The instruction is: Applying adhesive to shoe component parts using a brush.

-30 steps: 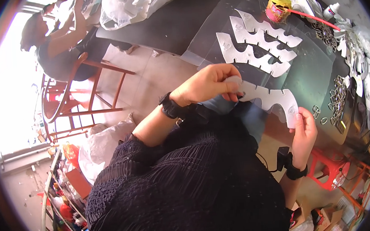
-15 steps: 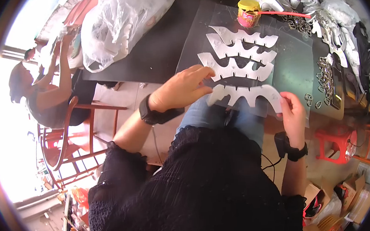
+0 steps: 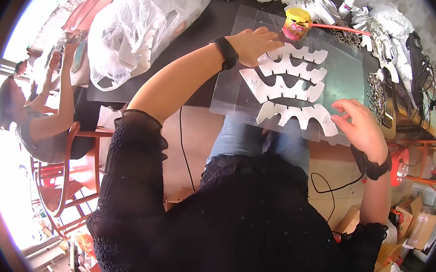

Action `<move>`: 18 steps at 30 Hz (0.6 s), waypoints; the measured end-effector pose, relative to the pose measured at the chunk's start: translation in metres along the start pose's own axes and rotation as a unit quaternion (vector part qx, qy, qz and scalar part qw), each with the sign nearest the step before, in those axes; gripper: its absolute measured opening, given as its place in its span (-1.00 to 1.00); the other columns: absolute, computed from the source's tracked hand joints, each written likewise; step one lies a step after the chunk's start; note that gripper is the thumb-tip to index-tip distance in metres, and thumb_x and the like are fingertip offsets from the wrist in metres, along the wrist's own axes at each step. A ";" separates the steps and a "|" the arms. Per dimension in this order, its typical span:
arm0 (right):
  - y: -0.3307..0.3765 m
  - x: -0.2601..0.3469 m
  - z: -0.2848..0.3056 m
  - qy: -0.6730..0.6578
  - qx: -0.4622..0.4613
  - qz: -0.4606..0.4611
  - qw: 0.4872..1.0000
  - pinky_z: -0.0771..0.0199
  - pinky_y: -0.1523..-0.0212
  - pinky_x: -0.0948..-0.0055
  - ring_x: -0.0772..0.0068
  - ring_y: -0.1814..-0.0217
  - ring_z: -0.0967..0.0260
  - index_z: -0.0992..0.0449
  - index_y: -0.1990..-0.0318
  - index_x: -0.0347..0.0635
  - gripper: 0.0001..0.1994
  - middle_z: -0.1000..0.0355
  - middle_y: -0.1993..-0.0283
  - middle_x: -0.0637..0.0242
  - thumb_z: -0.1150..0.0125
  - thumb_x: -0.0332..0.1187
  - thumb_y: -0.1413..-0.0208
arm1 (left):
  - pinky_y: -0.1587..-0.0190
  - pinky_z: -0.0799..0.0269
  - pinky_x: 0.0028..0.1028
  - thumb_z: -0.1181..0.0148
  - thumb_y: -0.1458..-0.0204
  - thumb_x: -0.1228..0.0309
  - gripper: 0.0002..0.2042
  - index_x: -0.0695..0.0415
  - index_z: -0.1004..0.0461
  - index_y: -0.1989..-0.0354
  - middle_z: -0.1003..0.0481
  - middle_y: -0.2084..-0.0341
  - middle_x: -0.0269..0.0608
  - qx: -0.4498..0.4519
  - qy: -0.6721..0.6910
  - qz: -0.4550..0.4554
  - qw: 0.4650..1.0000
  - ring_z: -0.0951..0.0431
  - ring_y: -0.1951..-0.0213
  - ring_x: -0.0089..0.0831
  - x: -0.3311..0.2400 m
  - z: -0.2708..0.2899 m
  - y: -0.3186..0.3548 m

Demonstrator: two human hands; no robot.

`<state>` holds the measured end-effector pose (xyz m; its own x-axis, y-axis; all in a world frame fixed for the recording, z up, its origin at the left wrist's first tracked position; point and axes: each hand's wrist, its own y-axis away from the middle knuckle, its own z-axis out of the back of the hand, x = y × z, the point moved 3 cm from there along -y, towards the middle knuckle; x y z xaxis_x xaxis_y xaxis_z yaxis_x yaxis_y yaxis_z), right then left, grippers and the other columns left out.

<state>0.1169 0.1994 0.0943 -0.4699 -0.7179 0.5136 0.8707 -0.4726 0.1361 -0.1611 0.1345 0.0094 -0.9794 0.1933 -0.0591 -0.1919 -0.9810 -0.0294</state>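
white scalloped cutouts (image 3: 289, 83) on clear sheet (image 3: 347, 74), left hand (image 3: 254, 43) open touching top piece, right hand (image 3: 361, 126) open beside lowest

One head-worn fisheye view looks steeply down, close over the dark table (image 3: 205, 30).

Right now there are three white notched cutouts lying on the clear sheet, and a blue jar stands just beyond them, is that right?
Not quite. The three white notched cutouts do lie on the clear sheet, but the jar just beyond them is yellow and pink, not blue. The head view shows it.
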 end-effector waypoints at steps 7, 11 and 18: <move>-0.002 -0.008 -0.004 -0.019 -0.004 -0.006 1.000 -0.35 0.31 0.36 0.21 0.35 -0.33 -0.41 0.27 -0.28 -0.79 -0.36 0.33 0.10 -0.16 -0.38 0.05 | 0.04 -0.27 -0.25 -0.10 0.29 0.58 -0.38 0.06 -0.18 -0.10 -0.29 0.13 -0.13 0.045 -0.035 -0.012 0.998 -0.31 0.05 -0.18 -0.006 -0.018 -0.004; -0.007 -0.008 -0.009 -0.027 0.004 0.011 1.000 -0.36 0.32 0.36 0.20 0.36 -0.36 -0.42 0.30 -0.30 -0.80 -0.37 0.36 0.10 -0.15 -0.37 0.04 | 0.07 -0.30 -0.28 -0.06 0.26 0.59 -0.44 0.06 -0.22 -0.05 -0.31 0.24 -0.15 -0.021 0.035 0.003 0.999 -0.33 0.11 -0.16 0.000 -0.022 0.000; -0.024 -0.009 -0.023 -0.022 0.014 0.023 0.999 -0.35 0.33 0.36 0.20 0.37 -0.35 -0.42 0.30 -0.28 -0.80 -0.38 0.39 0.11 -0.15 -0.35 0.05 | 0.07 -0.31 -0.28 -0.04 0.17 0.57 -0.51 0.02 -0.22 -0.03 -0.30 0.24 -0.15 0.001 0.105 0.013 0.994 -0.34 0.13 -0.15 0.011 -0.015 -0.010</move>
<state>0.0968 0.2059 0.0667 -0.4231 -0.7145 0.5572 0.8952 -0.4248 0.1351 -0.1686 0.1463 -0.0062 -0.9494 0.1665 -0.2661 -0.1664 -0.9858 -0.0233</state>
